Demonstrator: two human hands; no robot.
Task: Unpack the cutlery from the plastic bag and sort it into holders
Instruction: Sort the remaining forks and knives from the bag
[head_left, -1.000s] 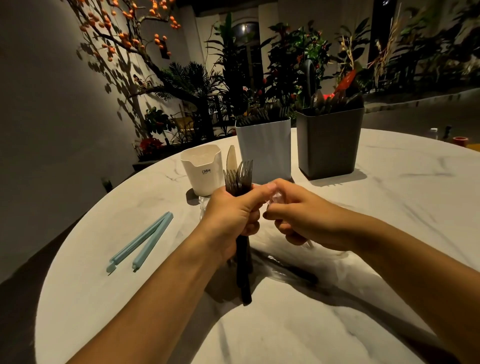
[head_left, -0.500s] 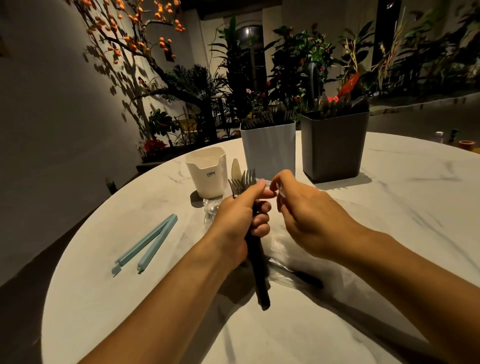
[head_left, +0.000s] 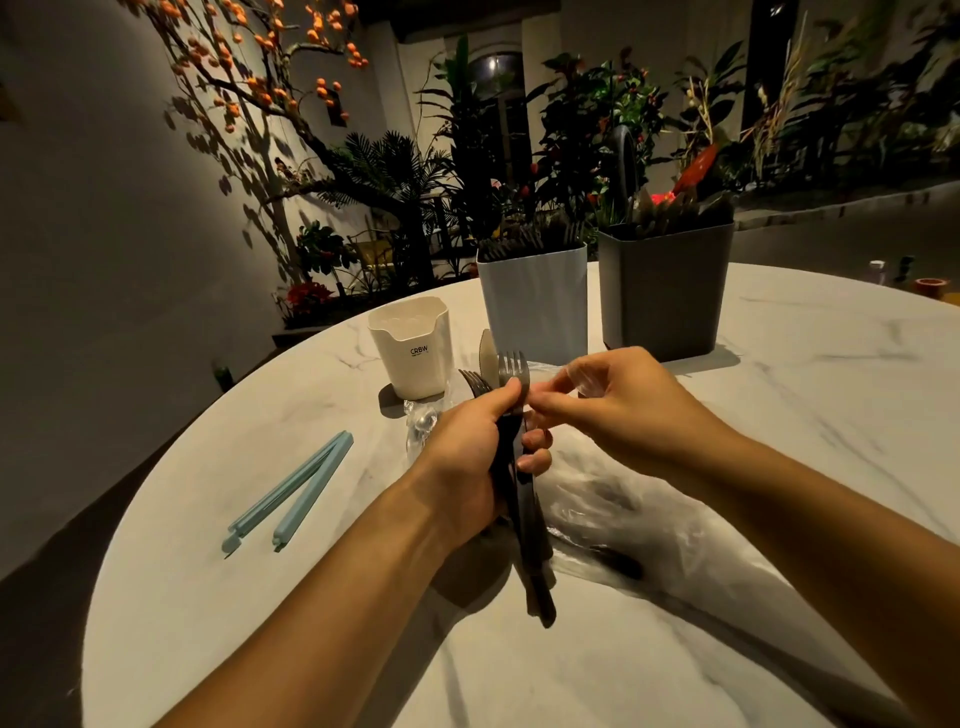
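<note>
My left hand (head_left: 480, 449) grips a bundle of dark-handled cutlery (head_left: 524, 525), forks and a knife tip sticking up above my fist. My right hand (head_left: 608, 402) pinches the neck of one fork (head_left: 514, 370) at the top of the bundle. A clear plastic bag (head_left: 649, 514) lies crumpled on the table under my right forearm, with a dark piece still inside. Three holders stand behind: a small cream cup (head_left: 413, 345), a white holder (head_left: 535, 304) and a dark grey holder (head_left: 667, 291), the last two holding cutlery.
A light blue bag clip (head_left: 291, 491) lies open on the round marble table (head_left: 805, 415) to the left. Another clear wrapper (head_left: 421, 426) with a spoon lies beside the cream cup. Plants and a wall ring the table's far side.
My right hand has closed its thumb and fingers onto a fork at the top of the bundle. My left hand keeps its grip on the handles, held slightly lower and more tilted.
</note>
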